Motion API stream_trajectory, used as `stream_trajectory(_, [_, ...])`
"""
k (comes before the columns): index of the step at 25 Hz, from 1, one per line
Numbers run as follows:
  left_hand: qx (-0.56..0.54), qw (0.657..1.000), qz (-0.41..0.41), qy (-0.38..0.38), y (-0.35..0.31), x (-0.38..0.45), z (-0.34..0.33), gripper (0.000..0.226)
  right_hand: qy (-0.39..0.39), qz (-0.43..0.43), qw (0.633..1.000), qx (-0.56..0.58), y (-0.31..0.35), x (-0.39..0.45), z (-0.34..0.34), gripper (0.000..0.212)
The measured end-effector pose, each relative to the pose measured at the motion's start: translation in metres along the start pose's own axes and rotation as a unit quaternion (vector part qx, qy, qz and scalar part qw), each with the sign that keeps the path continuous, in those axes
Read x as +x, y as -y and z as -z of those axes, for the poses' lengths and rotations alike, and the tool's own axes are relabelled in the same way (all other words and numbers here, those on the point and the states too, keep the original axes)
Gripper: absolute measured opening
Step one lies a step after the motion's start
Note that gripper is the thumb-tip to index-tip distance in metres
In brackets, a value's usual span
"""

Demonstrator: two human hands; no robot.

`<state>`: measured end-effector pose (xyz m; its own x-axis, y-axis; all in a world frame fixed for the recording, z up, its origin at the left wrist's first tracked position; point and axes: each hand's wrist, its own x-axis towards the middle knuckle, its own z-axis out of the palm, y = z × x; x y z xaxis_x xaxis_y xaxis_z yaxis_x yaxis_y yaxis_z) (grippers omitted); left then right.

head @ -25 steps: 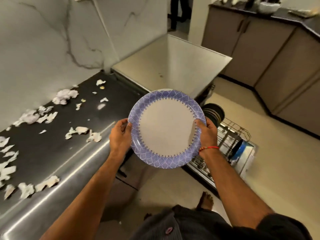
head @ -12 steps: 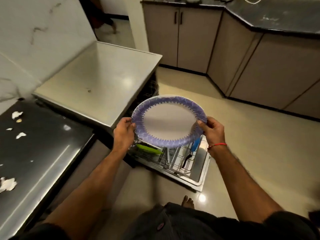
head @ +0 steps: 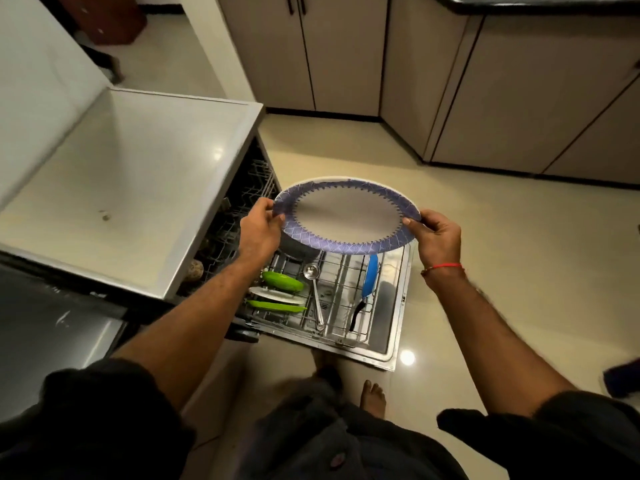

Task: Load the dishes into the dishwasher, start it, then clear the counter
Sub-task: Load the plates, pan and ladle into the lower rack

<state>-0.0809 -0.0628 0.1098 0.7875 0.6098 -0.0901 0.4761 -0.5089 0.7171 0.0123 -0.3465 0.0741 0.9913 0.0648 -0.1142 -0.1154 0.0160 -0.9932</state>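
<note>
I hold a large round plate [head: 346, 214] with a blue patterned rim and white middle, nearly flat, above the pulled-out lower rack [head: 341, 306] of the open dishwasher. My left hand [head: 259, 225] grips its left edge and my right hand [head: 438, 233] grips its right edge. In the rack below lie green plates [head: 280, 282], a white plate [head: 277, 295], a steel ladle [head: 313, 289] and a blue pan [head: 370, 280] with a black handle. The plate hides the rack's far part.
The dishwasher's white top [head: 128, 188] is at the left, with the dark steel counter [head: 52, 323] at its near side. Beige cabinets [head: 485, 81] line the far wall and right. My bare feet [head: 372, 396] stand on the glossy floor by the open door [head: 391, 320].
I have turned away from the littered counter toward the dishwasher. The plate has tipped from facing me to nearly flat and now hangs over the open rack.
</note>
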Motion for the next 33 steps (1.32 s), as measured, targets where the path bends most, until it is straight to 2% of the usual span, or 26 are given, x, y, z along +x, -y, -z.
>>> stream_trajectory(7, [0.005,0.998,0.012,0.054,0.007,0.129,-0.084,0.010,-0.022,-0.011,0.986,-0.162,-0.042,0.118,-0.009,0.026])
stream_trajectory(10, [0.009,0.997,0.031,0.068,0.039,0.190,-0.151,0.008,-0.018,-0.036,0.975,-0.219,-0.107,0.180,-0.020,0.025])
stream_trajectory(14, [0.047,0.996,0.041,0.064,0.118,0.251,-0.258,0.016,-0.015,-0.058,0.967,-0.247,-0.235,0.253,-0.026,0.025])
stream_trajectory(17, [0.086,0.993,0.020,0.077,0.171,0.279,-0.319,0.011,-0.011,-0.065,0.964,-0.259,-0.320,0.283,-0.029,0.022])
stream_trajectory(21, [0.096,0.994,0.041,0.042,0.221,0.300,-0.386,0.015,-0.009,-0.090,0.958,-0.273,-0.395,0.303,-0.028,0.023])
stream_trajectory(25, [0.123,0.985,0.090,0.076,0.243,0.306,-0.411,0.012,0.015,-0.105,0.948,-0.301,-0.419,0.303,-0.033,0.023])
stream_trajectory(30, [0.131,0.974,0.136,0.127,0.239,0.301,-0.412,0.040,0.010,-0.137,0.933,-0.334,-0.413,0.304,-0.045,0.022])
stream_trajectory(33, [0.118,0.970,0.143,0.160,0.236,0.298,-0.414,0.070,0.028,-0.157,0.926,-0.342,-0.413,0.306,-0.050,0.026])
